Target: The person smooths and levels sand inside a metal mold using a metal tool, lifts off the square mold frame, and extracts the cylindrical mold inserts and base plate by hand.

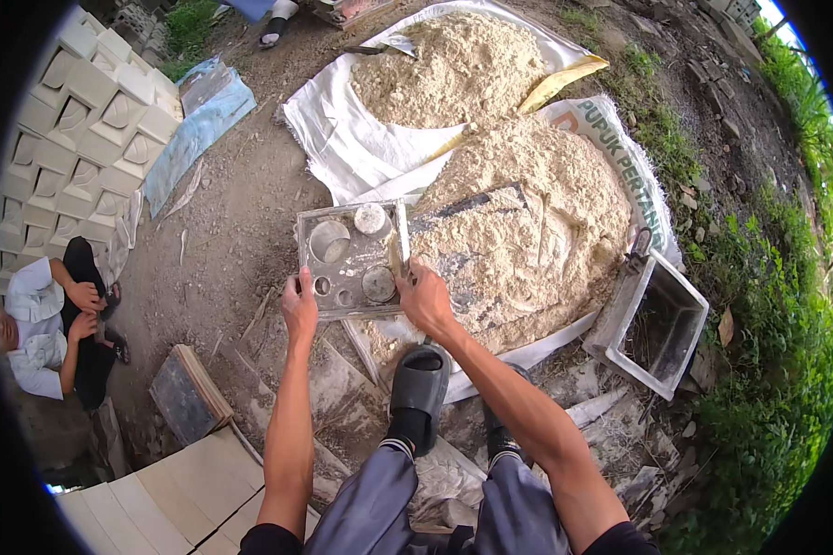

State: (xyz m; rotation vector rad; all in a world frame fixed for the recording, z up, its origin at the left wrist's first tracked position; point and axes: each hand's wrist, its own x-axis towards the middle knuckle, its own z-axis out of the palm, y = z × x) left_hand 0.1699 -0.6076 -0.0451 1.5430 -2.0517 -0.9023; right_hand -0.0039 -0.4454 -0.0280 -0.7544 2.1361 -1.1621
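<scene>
A shallow grey square mould (352,301), dusty with pale powder, is held up in front of my knees at the left edge of the powder heap. Round cups and discs of different sizes stand out on its face, one topped with a whitish round (370,218). My left hand (299,305) grips its lower left side, thumb upward. My right hand (424,294) is closed at its lower right edge. A narrow tan strip (395,257) shows by those fingers; whether it is a separate tool I cannot tell. Pale crumbly powder (555,185) lies beside the mould, partly over a dark flat board (472,205).
White sacking (342,139) lies under two powder heaps, with a trowel (393,44) on the far one. An open grey box (657,324) stands right. Stacked pale blocks (83,120) and a seated person (51,324) are left. Boards (190,393) lean nearby; pale slabs (167,499) lie lower left.
</scene>
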